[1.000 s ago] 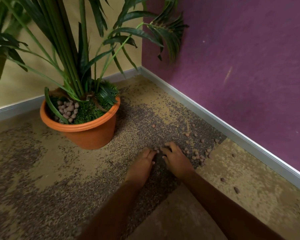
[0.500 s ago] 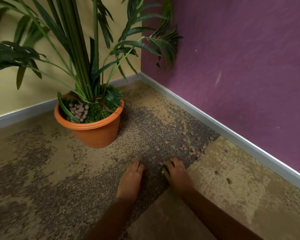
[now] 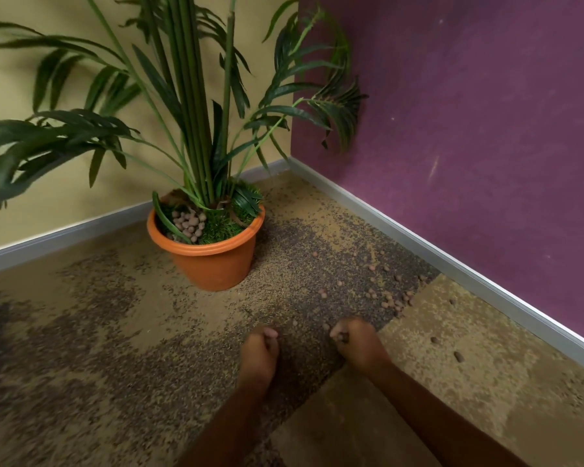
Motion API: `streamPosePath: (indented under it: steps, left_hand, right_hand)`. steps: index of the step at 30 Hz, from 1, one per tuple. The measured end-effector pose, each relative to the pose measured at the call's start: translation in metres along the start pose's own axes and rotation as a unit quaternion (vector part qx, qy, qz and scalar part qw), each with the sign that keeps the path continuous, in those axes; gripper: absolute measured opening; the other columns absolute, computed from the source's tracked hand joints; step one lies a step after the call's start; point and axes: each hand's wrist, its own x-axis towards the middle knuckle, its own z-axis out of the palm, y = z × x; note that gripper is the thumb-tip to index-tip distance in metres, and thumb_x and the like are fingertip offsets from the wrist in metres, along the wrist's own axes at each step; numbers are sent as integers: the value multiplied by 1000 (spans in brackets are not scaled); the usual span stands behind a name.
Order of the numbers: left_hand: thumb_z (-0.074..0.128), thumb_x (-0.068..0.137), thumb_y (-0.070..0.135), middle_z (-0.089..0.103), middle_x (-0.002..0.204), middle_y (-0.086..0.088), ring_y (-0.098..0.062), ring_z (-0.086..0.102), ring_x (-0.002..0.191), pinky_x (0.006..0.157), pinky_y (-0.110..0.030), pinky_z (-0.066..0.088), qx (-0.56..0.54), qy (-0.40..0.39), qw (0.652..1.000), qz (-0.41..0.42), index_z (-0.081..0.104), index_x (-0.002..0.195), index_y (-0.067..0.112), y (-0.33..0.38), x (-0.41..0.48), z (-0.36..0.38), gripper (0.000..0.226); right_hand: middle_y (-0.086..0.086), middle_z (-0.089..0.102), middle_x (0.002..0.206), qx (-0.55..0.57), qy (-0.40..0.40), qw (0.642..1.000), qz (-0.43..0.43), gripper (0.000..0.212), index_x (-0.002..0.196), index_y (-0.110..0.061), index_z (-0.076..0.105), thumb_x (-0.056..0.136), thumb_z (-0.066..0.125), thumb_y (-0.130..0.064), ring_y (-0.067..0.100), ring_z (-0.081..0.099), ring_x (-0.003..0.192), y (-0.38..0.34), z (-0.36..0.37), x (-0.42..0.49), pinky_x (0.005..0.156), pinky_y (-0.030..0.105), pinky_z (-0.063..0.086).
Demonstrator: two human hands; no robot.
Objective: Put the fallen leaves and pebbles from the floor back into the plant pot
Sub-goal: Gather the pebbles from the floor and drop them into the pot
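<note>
An orange plant pot (image 3: 216,264) stands in the room's corner, holding a tall green palm (image 3: 196,129), grass and a heap of brown pebbles (image 3: 188,224). More pebbles (image 3: 390,299) lie scattered on the carpet to the right of the pot, near the purple wall. My right hand (image 3: 358,343) is curled shut above the carpet with pebbles showing between its fingers. My left hand (image 3: 258,348) is closed into a fist beside it; what it holds is hidden. Both hands sit in front of the pot, below the scattered pebbles. No fallen leaves are visible on the floor.
A grey skirting board (image 3: 418,244) runs along the purple wall (image 3: 469,129) on the right and the yellow wall (image 3: 31,203) behind. Two stray pebbles (image 3: 435,340) lie on the lighter carpet tile at right. Palm fronds hang over the floor at left.
Both hands have drawn back from the pebble patch towards me and curled into fists, the right one closing on pebbles. The view has tilted up, showing more of the plant.
</note>
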Motion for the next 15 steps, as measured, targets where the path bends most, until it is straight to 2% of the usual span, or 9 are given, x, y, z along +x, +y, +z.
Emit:
streamPosePath:
  steps: [2,4,6,8,10,11,13,15]
  left_hand:
    - [42,94,-6,54,75,-12,-23,52,67,58,-24,46,-158,-3,983,-89,52,97,-1,4,-1,-1,12]
    - [45,94,-7,50,72,-7,-16,47,61,45,-17,47,-278,-13,949,-150,50,100,0,9,-1,1,11]
    - [44,95,-6,50,74,-8,-14,47,64,44,-11,49,-387,-28,900,-199,50,103,1,14,-2,1,12]
    - [41,96,-4,51,67,-9,-14,48,63,49,-16,52,-464,-45,850,-243,52,90,-1,22,-3,0,12]
    - [37,97,-2,55,52,-10,-16,51,55,45,-20,53,-516,-58,810,-272,50,73,-1,31,-5,-2,28]
    - [34,98,0,56,51,-11,-17,53,53,42,-19,51,-527,-67,800,-279,48,69,0,35,-6,-4,32]
    - [27,97,5,56,53,-11,-18,51,56,43,-21,50,-527,-91,797,-281,47,67,3,43,-10,-7,36]
    - [23,98,12,57,40,-6,-17,51,54,46,-23,48,-522,-107,799,-279,48,66,6,48,-12,-10,41]
  right_hand:
    - [24,70,98,42,12,999,8,16,91,7,68,88,55,-1,27,64,89,-6,-4,-2,66,11,34]
    - [22,71,99,60,12,998,7,14,92,5,69,86,58,0,18,60,81,-14,-7,-3,66,11,34]
    - [19,71,101,74,7,997,3,16,96,2,69,84,60,-1,11,55,81,-25,-8,-4,67,14,36]
    - [19,71,102,85,-3,996,-19,18,99,1,68,83,61,-1,10,54,81,-40,-9,-4,59,13,37]
    - [17,72,99,83,-18,995,-46,18,99,0,69,82,61,0,9,55,78,-56,-8,-6,54,7,38]
    - [15,72,97,77,-23,995,-61,18,98,-1,69,82,61,0,9,56,75,-64,-7,-7,55,7,38]
    - [11,71,94,59,-31,994,-90,19,98,-5,69,83,58,0,6,58,72,-77,-5,-10,59,8,41]
    - [9,71,100,35,-26,993,-114,21,98,-8,69,85,54,-2,13,65,84,-88,-4,-13,68,15,44]
